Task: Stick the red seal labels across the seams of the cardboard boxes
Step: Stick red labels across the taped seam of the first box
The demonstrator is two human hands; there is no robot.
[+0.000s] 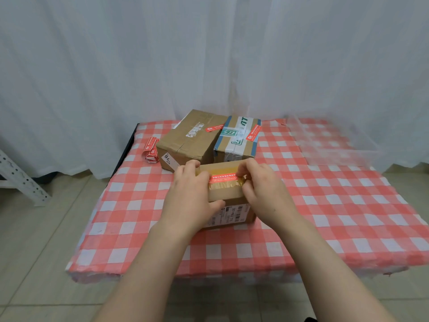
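A small cardboard box point(226, 194) stands on the checked table point(325, 205) in front of me. A red seal label point(224, 178) lies across the tape on its top. My left hand point(190, 196) grips the box's left side, fingers on the label's left end and thumb on the front face. My right hand point(262, 189) covers the right end of the label, fingers curled over the box's edge. Two more boxes stand behind: a plain brown box point(185, 145) and a box with green and white tape point(239, 140), each bearing a red label.
A folded strip of red seal labels point(152, 147) lies at the table's back left. A white curtain point(209, 54) hangs behind. A white metal rack leg point(21, 177) stands on the tiled floor at left.
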